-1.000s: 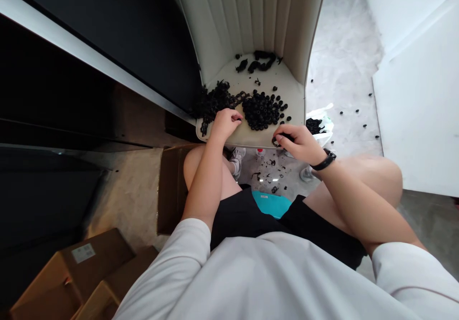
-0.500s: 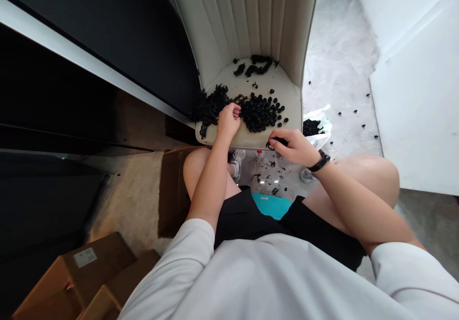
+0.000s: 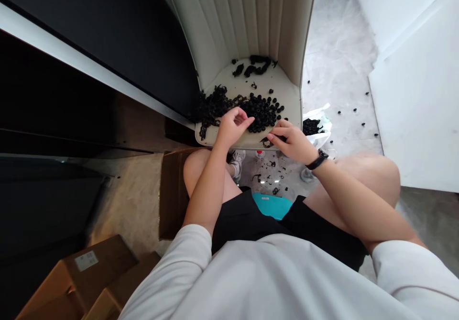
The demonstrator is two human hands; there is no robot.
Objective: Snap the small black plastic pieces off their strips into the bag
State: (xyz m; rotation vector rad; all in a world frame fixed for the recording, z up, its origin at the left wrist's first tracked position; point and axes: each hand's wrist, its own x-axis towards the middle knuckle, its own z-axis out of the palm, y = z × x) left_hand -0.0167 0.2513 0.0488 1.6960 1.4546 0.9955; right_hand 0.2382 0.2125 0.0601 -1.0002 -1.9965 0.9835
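Note:
On the pale seat of a chair (image 3: 247, 141) lies a heap of small round black rubber-like parts (image 3: 261, 109), several of them with a hole. To its left is a tangle of thin black scraps (image 3: 213, 102). My left hand (image 3: 232, 127) is over the near left side of the heap, thumb stretched out and apart from the bent fingers, with nothing visible in it. Near the front edge of the seat, my right hand (image 3: 293, 143) pinches a black rubber-like strip (image 3: 267, 142) with a ring-shaped end; the fingers partly hide it.
Several longer black pieces (image 3: 257, 67) lie at the back of the seat. A white plastic bag (image 3: 322, 127) with black parts in it stands on the floor at right. Cardboard boxes (image 3: 96, 267) stand lower left, and a dark panel (image 3: 118, 38) rises along the left.
My left hand has shifted slightly right and its thumb has spread away from the fingers. My right hand has turned a little, and more of the black strip shows at its fingertips.

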